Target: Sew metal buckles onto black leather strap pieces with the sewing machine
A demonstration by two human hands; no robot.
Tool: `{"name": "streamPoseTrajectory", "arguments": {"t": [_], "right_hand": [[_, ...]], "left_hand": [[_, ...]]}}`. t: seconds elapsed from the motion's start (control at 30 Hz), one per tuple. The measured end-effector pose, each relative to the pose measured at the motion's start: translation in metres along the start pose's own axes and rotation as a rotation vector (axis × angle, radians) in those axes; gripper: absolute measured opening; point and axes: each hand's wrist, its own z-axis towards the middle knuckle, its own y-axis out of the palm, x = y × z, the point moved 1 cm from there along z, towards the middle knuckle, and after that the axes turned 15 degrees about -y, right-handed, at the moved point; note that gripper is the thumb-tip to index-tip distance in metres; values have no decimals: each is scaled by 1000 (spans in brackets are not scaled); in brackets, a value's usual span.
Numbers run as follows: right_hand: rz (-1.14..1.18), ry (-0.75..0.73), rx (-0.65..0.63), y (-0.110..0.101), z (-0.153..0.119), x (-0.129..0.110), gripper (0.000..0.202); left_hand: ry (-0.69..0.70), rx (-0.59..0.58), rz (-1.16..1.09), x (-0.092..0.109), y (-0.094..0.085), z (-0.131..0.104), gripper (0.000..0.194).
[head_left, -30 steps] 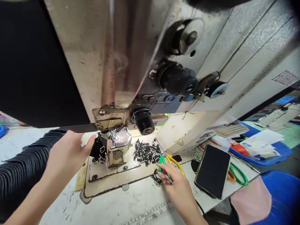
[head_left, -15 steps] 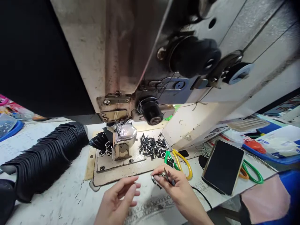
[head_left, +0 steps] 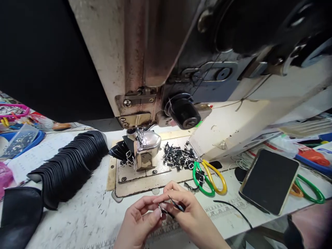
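My left hand [head_left: 138,219] is closed in a pinch on a small black strap with a metal buckle [head_left: 163,208], at the front of the sewing machine bed. Meeting it there, my right hand [head_left: 190,209] has its fingers on the same piece. Dark, pointed thread snips [head_left: 178,205] are tucked in my right hand; their handles are mostly hidden. Beyond my hands lies a pile of small black straps with buckles [head_left: 178,156]. Several black pieces with buckles [head_left: 124,152] sit left of the presser foot area [head_left: 147,141].
A long stack of black curved pieces [head_left: 70,166] lies on the left. Scissors with green and yellow handles [head_left: 216,176] rest right of the bed, near a phone [head_left: 269,181]. The machine head [head_left: 145,45] overhangs the work. A black cord [head_left: 236,209] crosses the ruler-marked table.
My left hand has moved right and closed on the buckled strap. My two hands have come together. The view has shifted, so the machine appears larger.
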Motion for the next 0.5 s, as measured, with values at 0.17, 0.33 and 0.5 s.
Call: {"name": "streamPoseTrajectory", "arguments": {"t": [0.17, 0.33, 0.5], "right_hand": [[-110, 5, 195, 3, -1, 2, 18], [-201, -10, 355, 14, -13, 8, 18], [-125, 24, 363, 23, -14, 13, 16]], "left_hand": [[90, 105, -35, 0, -4, 1, 47], [226, 196, -57, 1, 0, 1, 38], [308, 206, 13, -1, 6, -4, 35]]}}
